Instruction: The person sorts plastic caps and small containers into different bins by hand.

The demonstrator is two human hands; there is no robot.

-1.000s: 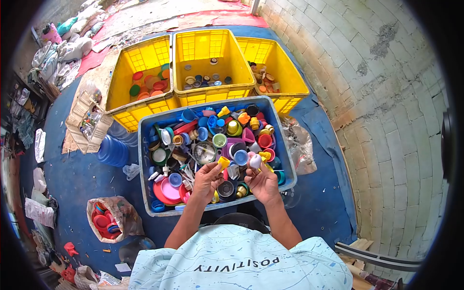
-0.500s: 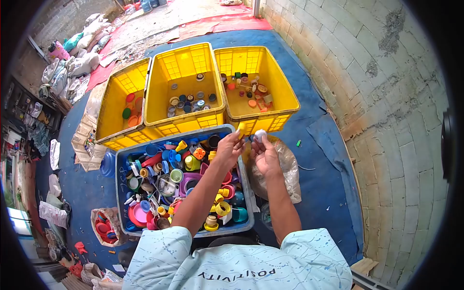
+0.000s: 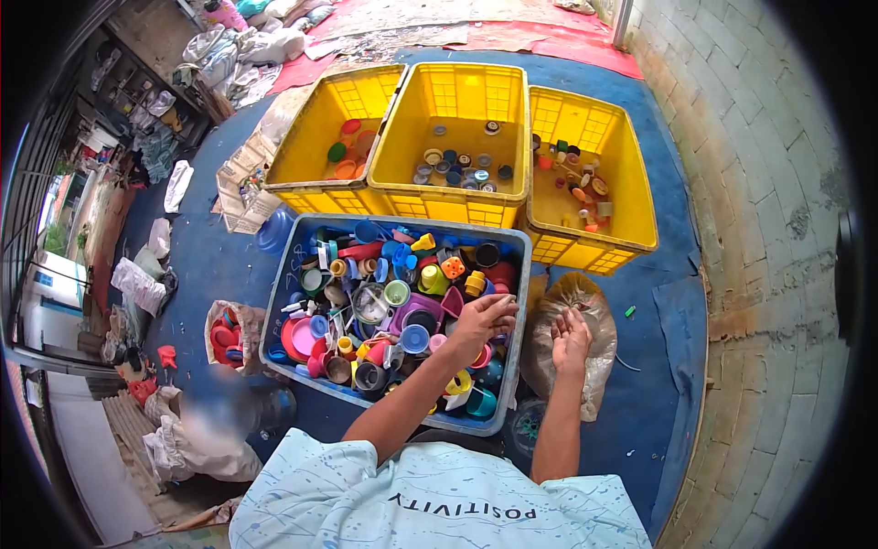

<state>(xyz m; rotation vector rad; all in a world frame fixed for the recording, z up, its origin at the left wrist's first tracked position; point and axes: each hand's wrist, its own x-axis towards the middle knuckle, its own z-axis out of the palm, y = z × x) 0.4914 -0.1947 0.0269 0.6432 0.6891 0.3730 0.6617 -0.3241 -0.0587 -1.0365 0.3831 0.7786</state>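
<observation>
My left hand [image 3: 487,322] hovers over the right side of the grey-blue crate [image 3: 505,412], palm down. Its fingers are loosely bent and apart, and I make out nothing in them. My right hand [image 3: 572,340] is held palm up above the translucent sack [image 3: 599,366], fingers parted, with nothing visible in it. Mixed plastic caps and lids fill the crate, among them an orange piece with holes [image 3: 453,267], a green cup-shaped cap [image 3: 433,278], a pale blue lid [image 3: 414,339] and a teal cap [image 3: 481,401].
Behind the crate stand a left yellow bin [image 3: 320,197], a middle yellow bin [image 3: 448,206] and a right yellow bin [image 3: 594,252], each with some caps inside. A small sack of red lids [image 3: 247,320] sits left. A block wall [image 3: 777,274] bounds the right.
The yellow piece in my left hand and the whitish cap in my right hand are no longer visible there. Both hands have drawn back from the bins. The view has turned left.
</observation>
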